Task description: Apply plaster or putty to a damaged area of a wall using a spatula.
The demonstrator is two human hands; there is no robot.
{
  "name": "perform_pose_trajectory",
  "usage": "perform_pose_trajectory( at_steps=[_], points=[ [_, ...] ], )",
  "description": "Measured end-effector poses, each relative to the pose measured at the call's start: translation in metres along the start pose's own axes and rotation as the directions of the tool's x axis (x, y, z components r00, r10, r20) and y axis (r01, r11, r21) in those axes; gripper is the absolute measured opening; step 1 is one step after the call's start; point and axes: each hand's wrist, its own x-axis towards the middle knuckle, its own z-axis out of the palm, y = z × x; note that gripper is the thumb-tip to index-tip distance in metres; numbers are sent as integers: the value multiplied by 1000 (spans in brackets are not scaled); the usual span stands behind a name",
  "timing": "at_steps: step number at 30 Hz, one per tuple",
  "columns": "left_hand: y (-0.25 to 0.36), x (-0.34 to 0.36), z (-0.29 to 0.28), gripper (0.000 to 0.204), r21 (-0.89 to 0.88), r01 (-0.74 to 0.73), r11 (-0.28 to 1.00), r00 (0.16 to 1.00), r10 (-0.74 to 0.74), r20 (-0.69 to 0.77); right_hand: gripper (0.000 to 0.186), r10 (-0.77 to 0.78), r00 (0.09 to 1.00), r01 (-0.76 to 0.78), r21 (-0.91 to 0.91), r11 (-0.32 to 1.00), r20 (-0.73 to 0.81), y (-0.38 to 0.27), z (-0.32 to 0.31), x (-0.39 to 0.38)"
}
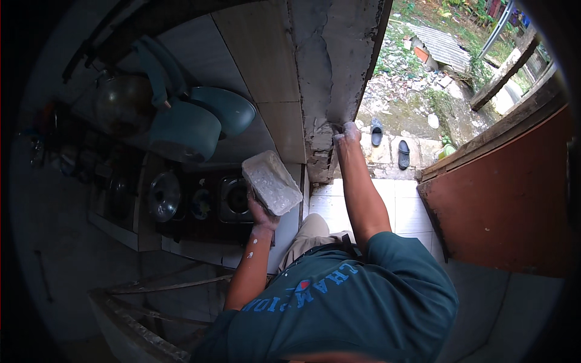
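Observation:
My left hand grips a grey rectangular tub, held tilted in front of the stove; whitish paste coats its inside. White smears cover that hand and dot its forearm. My right arm reaches forward to the worn grey door post, whose surface is cracked and peeling. Against the post's lower right edge, my right hand is closed, its fingers powdered white. Whatever it may hold is too small and hidden to name.
Left of me, a two-burner stove carries a round metal lid. Blue-green pans hang above it. A reddish-brown door stands at right. Dark clogs lie outside the doorway, before rubble and a corrugated sheet.

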Motion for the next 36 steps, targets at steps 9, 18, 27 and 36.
perform_pose_trajectory(
  at_steps=[9, 18, 27, 36],
  points=[
    [2, 12, -4, 64, 13, 21, 1000, 999, -20, -36, 10, -139, 931, 170, -65, 983, 339, -33, -46, -92],
    [-5, 23, 11, 66, 31, 47, 998, 999, -48, 9, 11, 173, 953, -91, -310, 946, 250, 38, -76, -40],
    [6, 21, -3, 64, 4, 44, 999, 999, -44, -12, 13, 188, 917, -149, -134, 980, 352, 35, -43, -42],
    [4, 23, 9, 66, 43, 77, 996, 997, -78, 4, 22, -103, 912, 147, -84, 986, 396, -19, -15, -130]
  ],
)
